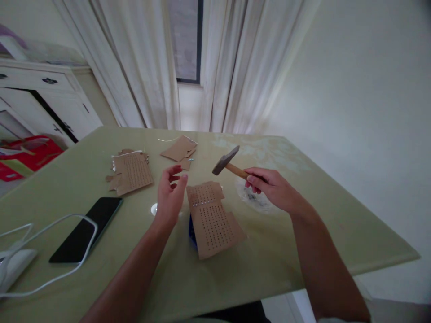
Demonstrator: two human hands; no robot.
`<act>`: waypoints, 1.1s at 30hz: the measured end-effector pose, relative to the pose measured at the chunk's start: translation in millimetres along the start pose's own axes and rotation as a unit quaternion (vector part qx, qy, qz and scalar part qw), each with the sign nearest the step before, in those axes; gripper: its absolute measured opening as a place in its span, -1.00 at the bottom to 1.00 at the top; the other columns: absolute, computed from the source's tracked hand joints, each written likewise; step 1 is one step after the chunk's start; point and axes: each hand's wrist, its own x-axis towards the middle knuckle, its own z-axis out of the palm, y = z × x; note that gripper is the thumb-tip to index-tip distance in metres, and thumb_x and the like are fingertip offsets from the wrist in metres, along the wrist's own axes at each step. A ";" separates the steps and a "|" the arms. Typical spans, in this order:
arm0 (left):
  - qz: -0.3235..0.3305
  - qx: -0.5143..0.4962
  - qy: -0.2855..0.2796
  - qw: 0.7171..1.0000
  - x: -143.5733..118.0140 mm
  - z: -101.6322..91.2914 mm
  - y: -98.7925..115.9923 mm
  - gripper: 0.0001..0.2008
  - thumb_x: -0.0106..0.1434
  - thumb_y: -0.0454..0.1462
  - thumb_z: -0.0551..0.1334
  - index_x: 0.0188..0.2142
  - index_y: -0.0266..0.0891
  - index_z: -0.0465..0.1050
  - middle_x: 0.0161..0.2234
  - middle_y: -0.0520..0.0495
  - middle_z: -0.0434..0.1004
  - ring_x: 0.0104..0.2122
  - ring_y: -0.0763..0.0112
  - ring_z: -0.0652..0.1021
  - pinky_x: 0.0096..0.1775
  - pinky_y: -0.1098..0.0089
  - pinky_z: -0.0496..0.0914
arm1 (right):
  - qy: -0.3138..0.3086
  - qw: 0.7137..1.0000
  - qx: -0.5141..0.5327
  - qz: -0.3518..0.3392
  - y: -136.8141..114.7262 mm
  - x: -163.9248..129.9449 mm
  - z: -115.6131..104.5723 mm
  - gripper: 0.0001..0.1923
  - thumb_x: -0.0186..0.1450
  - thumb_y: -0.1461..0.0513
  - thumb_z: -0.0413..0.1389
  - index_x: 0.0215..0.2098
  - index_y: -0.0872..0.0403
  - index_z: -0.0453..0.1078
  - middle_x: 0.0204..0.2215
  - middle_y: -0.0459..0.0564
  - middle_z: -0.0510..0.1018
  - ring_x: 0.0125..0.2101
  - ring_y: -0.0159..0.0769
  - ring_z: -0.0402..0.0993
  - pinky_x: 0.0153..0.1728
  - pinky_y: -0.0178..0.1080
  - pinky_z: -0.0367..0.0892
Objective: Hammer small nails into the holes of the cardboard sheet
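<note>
Right grip point(269, 186) on one hammer point(229, 163), three cardboards point(213, 220)

- One head-worn camera looks forward and down from close above the hands point(222, 190).
- It faces across the tabletop point(303, 251) toward curtains point(235, 63) beyond them.

The hammer point(226, 162) at centre frame has a dull grey metal head on a smooth wooden handle, the perforated cardboard point(213, 218) below is matt brown, and the phone point(88, 229) lower left is glossy black.
</note>
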 end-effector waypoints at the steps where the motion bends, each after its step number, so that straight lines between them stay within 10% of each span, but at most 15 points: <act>1: -0.027 -0.015 0.011 0.999 5.7 0.8 -6.1 -0.63 0.34 -0.10 0.38 0.09 -0.11 0.48 0.20 -0.14 0.56 0.09 0.21 0.56 0.02 0.28 0.43 | 0.016 1.000 0.005 0.008 5.4 -1.6 8.6 -0.55 0.52 0.00 0.13 0.12 0.13 0.64 -0.30 0.02 0.70 -0.42 -0.26 0.51 -0.38 -0.22 0.41; 14: -0.227 -0.119 -0.184 0.949 -10.7 25.9 -23.4 -0.78 0.41 -0.15 0.40 -0.15 -0.28 0.65 -0.24 -0.19 0.74 -0.20 0.11 0.72 -0.12 0.20 0.59 | 0.125 0.986 -0.019 0.109 72.3 4.0 80.7 -0.63 0.57 0.07 0.28 0.24 0.08 0.51 0.10 0.10 0.65 -0.06 -0.10 0.67 -0.04 0.02 0.65; 22: -0.255 -0.137 -0.223 0.931 -22.6 17.2 -28.1 -0.69 0.54 -0.12 0.37 0.15 -0.25 0.57 0.11 -0.19 0.65 -0.01 0.19 0.69 0.02 0.09 0.66 | 0.122 0.979 -0.105 0.122 66.5 -0.7 107.9 -0.62 0.57 0.08 0.29 0.27 0.04 0.52 0.23 0.14 0.59 0.10 -0.01 0.63 0.10 0.11 0.60; 33: -0.213 -0.190 -0.220 0.933 -27.0 -13.4 -39.7 -0.64 0.58 -0.04 0.30 0.10 -0.30 0.60 0.05 -0.23 0.69 -0.03 0.19 0.71 0.05 0.09 0.64 | 0.098 0.970 -0.189 0.115 35.6 1.5 133.3 -0.62 0.57 0.08 0.28 0.27 0.03 0.51 0.24 0.14 0.58 0.10 -0.01 0.63 0.10 0.11 0.61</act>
